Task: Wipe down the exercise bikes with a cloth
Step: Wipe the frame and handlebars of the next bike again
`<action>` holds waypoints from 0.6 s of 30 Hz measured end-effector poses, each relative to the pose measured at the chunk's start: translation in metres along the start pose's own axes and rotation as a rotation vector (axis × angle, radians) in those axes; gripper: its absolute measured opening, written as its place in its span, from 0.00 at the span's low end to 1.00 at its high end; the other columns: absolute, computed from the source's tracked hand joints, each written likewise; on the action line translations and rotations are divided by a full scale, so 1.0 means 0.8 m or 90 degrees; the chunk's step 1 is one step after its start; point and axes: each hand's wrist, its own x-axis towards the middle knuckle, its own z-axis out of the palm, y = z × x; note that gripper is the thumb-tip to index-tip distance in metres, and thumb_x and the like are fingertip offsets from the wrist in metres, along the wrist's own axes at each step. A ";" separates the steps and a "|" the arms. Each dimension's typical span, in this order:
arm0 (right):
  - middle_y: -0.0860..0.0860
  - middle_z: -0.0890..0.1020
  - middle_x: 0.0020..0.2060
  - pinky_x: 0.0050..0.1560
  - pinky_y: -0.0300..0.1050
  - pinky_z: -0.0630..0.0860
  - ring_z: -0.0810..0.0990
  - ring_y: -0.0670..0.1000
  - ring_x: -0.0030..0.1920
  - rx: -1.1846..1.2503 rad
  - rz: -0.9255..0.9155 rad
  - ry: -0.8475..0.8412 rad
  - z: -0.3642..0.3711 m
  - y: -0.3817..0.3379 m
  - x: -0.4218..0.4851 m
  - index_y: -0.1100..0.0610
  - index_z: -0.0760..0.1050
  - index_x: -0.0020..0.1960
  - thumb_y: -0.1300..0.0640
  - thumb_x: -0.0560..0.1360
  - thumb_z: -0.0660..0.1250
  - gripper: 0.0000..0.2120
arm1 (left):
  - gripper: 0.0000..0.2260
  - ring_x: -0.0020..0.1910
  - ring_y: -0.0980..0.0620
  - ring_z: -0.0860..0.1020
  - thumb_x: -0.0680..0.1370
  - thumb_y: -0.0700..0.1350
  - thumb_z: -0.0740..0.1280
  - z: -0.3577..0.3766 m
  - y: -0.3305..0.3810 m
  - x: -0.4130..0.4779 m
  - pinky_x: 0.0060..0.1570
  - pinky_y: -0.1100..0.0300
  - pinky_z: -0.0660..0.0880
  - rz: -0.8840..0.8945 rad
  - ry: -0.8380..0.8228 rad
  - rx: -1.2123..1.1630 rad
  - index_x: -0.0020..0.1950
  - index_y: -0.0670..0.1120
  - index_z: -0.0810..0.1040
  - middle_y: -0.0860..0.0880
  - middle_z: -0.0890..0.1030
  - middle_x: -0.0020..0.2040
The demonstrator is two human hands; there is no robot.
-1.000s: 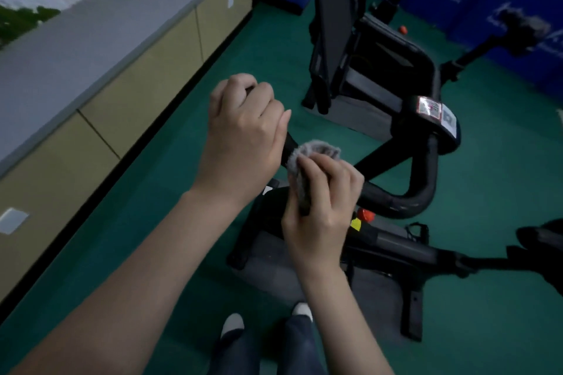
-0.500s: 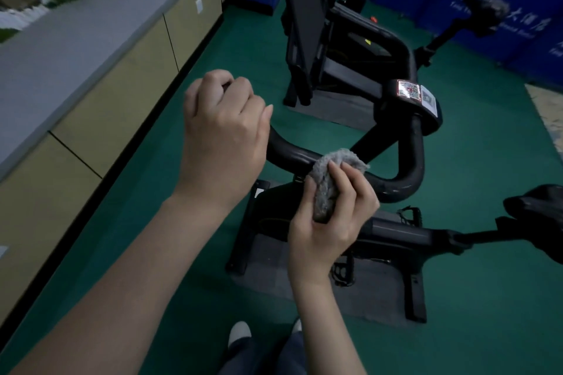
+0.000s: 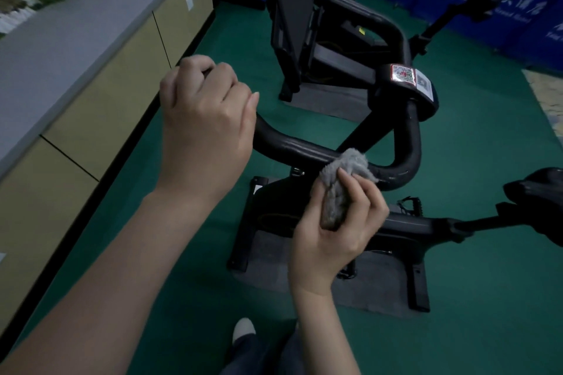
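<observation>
At the left end of the handlebar (image 3: 298, 149) our left hand (image 3: 207, 128) is curled tight round the grip and steadies the near exercise bike (image 3: 304, 222). Our right hand (image 3: 338, 231) holds the grey cloth (image 3: 344, 179) bunched between thumb and fingers, its upper fold pressed against the bar just before the bend. A second ago the cloth sat right beside the left hand; it has since slid along the tube toward the bend, so a bare stretch of black bar now shows between our two hands. We judge that stretch wiped. Still to do, it seems, are the curve itself, the upright run to the console (image 3: 408, 82) with its stickers, and the grip under our left hand, which we would have to let go to reach. Beyond the bar, the saddle (image 3: 536, 192) juts in from the right edge, untouched by either hand. A second bike (image 3: 304, 24) stands farther off on the green floor (image 3: 487, 283) and looks to be waiting its turn. Pale cabinets (image 3: 91, 106) run along the left, and a white shoe (image 3: 243, 329) shows below.
</observation>
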 end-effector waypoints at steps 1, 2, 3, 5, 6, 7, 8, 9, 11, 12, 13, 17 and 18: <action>0.57 0.74 0.53 0.62 0.40 0.69 0.74 0.52 0.58 0.030 0.040 -0.024 -0.007 -0.007 -0.010 0.63 0.77 0.55 0.66 0.72 0.71 0.12 | 0.14 0.55 0.42 0.72 0.81 0.45 0.56 0.000 0.001 0.000 0.55 0.52 0.62 -0.003 0.003 -0.001 0.44 0.41 0.79 0.47 0.78 0.44; 0.56 0.75 0.54 0.62 0.40 0.70 0.74 0.50 0.60 0.067 0.105 -0.048 -0.012 -0.017 -0.020 0.59 0.76 0.56 0.63 0.72 0.71 0.13 | 0.14 0.55 0.42 0.72 0.81 0.45 0.57 0.000 0.002 0.000 0.54 0.52 0.62 -0.004 0.005 -0.002 0.44 0.41 0.79 0.47 0.78 0.44; 0.53 0.77 0.54 0.60 0.41 0.72 0.76 0.49 0.60 0.107 0.200 -0.069 -0.017 -0.028 -0.030 0.54 0.76 0.56 0.60 0.72 0.71 0.14 | 0.14 0.55 0.42 0.72 0.81 0.45 0.57 0.000 0.002 0.001 0.54 0.52 0.61 -0.006 0.008 -0.002 0.43 0.41 0.79 0.47 0.78 0.44; 0.45 0.80 0.53 0.55 0.39 0.76 0.79 0.46 0.57 0.185 0.434 -0.111 -0.020 -0.042 -0.043 0.46 0.75 0.56 0.56 0.71 0.73 0.16 | 0.14 0.55 0.42 0.72 0.81 0.45 0.57 0.000 0.003 0.001 0.55 0.52 0.61 -0.008 0.011 -0.001 0.43 0.41 0.79 0.47 0.78 0.43; 0.42 0.81 0.53 0.55 0.38 0.77 0.80 0.43 0.56 0.227 0.547 -0.130 -0.018 -0.043 -0.043 0.45 0.74 0.57 0.56 0.71 0.74 0.18 | 0.14 0.55 0.42 0.72 0.81 0.45 0.57 0.000 0.003 0.001 0.55 0.52 0.61 -0.008 0.010 0.000 0.43 0.41 0.79 0.47 0.78 0.43; 0.42 0.82 0.54 0.56 0.39 0.78 0.80 0.42 0.56 0.276 0.651 -0.141 -0.014 -0.040 -0.040 0.45 0.74 0.59 0.57 0.70 0.74 0.20 | 0.14 0.55 0.42 0.72 0.81 0.45 0.57 -0.001 0.002 0.001 0.55 0.52 0.61 -0.007 0.008 0.001 0.43 0.41 0.79 0.47 0.78 0.44; 0.45 0.82 0.55 0.58 0.43 0.77 0.81 0.44 0.56 0.329 0.737 -0.141 -0.009 -0.037 -0.034 0.48 0.74 0.61 0.59 0.70 0.73 0.21 | 0.14 0.55 0.43 0.72 0.81 0.45 0.57 -0.001 0.002 0.001 0.56 0.52 0.62 -0.006 0.005 0.001 0.43 0.41 0.79 0.47 0.78 0.44; 0.50 0.82 0.56 0.60 0.47 0.77 0.81 0.47 0.56 0.380 0.795 -0.135 -0.004 -0.034 -0.025 0.52 0.73 0.63 0.61 0.70 0.73 0.22 | 0.14 0.56 0.43 0.72 0.81 0.45 0.57 -0.001 0.002 0.001 0.56 0.52 0.62 -0.005 0.002 0.003 0.44 0.41 0.79 0.47 0.78 0.44; 0.55 0.83 0.54 0.59 0.46 0.77 0.82 0.51 0.54 0.463 0.835 -0.131 0.006 -0.030 -0.009 0.59 0.73 0.63 0.65 0.70 0.72 0.22 | 0.14 0.56 0.43 0.71 0.81 0.45 0.56 -0.002 0.002 0.001 0.56 0.52 0.62 -0.005 -0.001 0.006 0.44 0.42 0.79 0.47 0.78 0.44; 0.55 0.84 0.52 0.56 0.44 0.78 0.83 0.51 0.52 0.496 0.834 -0.138 0.010 -0.029 -0.002 0.61 0.74 0.61 0.66 0.69 0.72 0.21 | 0.14 0.56 0.43 0.71 0.81 0.45 0.56 -0.002 0.002 0.001 0.56 0.52 0.62 -0.006 -0.001 0.007 0.44 0.42 0.79 0.47 0.78 0.45; 0.55 0.84 0.50 0.54 0.44 0.79 0.83 0.51 0.50 0.521 0.829 -0.152 0.014 -0.029 0.003 0.61 0.74 0.59 0.67 0.69 0.72 0.19 | 0.14 0.56 0.43 0.71 0.81 0.45 0.56 -0.001 0.003 0.000 0.56 0.52 0.62 -0.007 -0.002 0.008 0.44 0.42 0.79 0.47 0.78 0.45; 0.52 0.82 0.38 0.50 0.49 0.78 0.81 0.50 0.40 0.583 0.799 -0.216 0.024 -0.032 0.011 0.61 0.75 0.49 0.68 0.68 0.71 0.12 | 0.14 0.56 0.43 0.72 0.81 0.45 0.57 -0.001 0.003 0.001 0.55 0.52 0.61 -0.009 0.003 0.014 0.43 0.42 0.78 0.47 0.78 0.44; 0.53 0.81 0.38 0.52 0.52 0.77 0.80 0.51 0.40 0.599 0.801 -0.213 0.025 -0.031 0.011 0.61 0.74 0.49 0.68 0.66 0.72 0.13 | 0.14 0.55 0.42 0.72 0.81 0.45 0.57 -0.001 0.003 0.001 0.55 0.52 0.61 -0.008 0.004 0.017 0.43 0.42 0.78 0.47 0.78 0.44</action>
